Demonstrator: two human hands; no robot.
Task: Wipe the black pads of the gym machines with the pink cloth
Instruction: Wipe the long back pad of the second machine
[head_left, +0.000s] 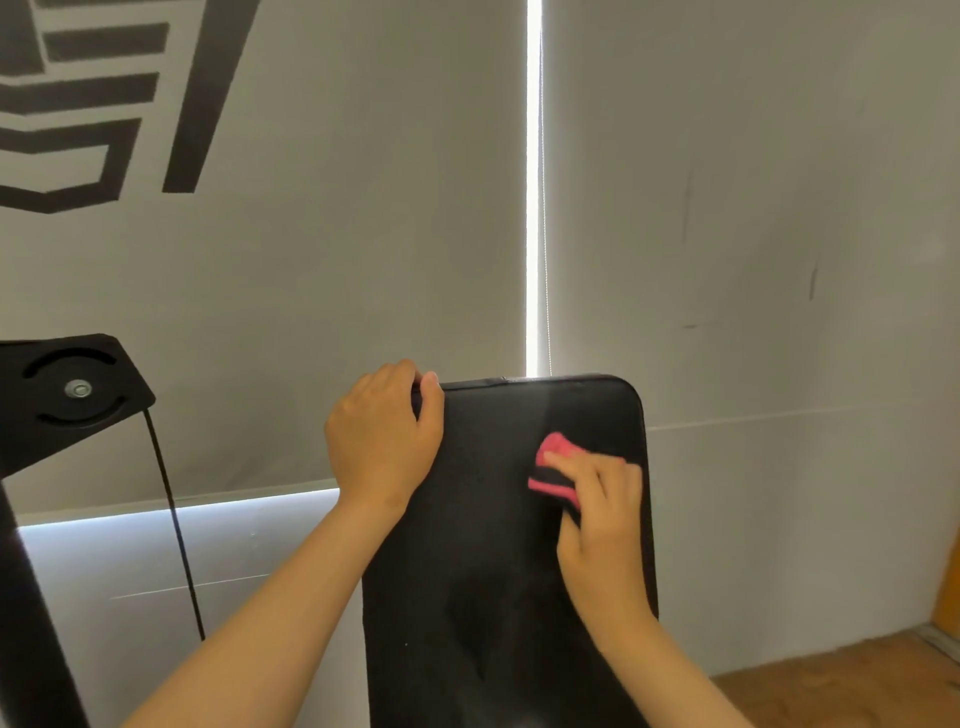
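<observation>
Two hands: left (382, 431) grips black pad (493, 519), right (597, 519) pinches pink cloth (555, 446); wall lettering (98, 93) unreadable.

Two big gray blinds (363, 234) hang at the far side. A thin bright strip of light (533, 182) shines between them. Thick black shapes (104, 104) are on the left blind. At the left is a black metal plate (122, 382) with a silver bolt (78, 388) in its middle. A thin black cord (174, 519) hangs down from it. Brown wood floor (841, 691) shows at the near right.
</observation>
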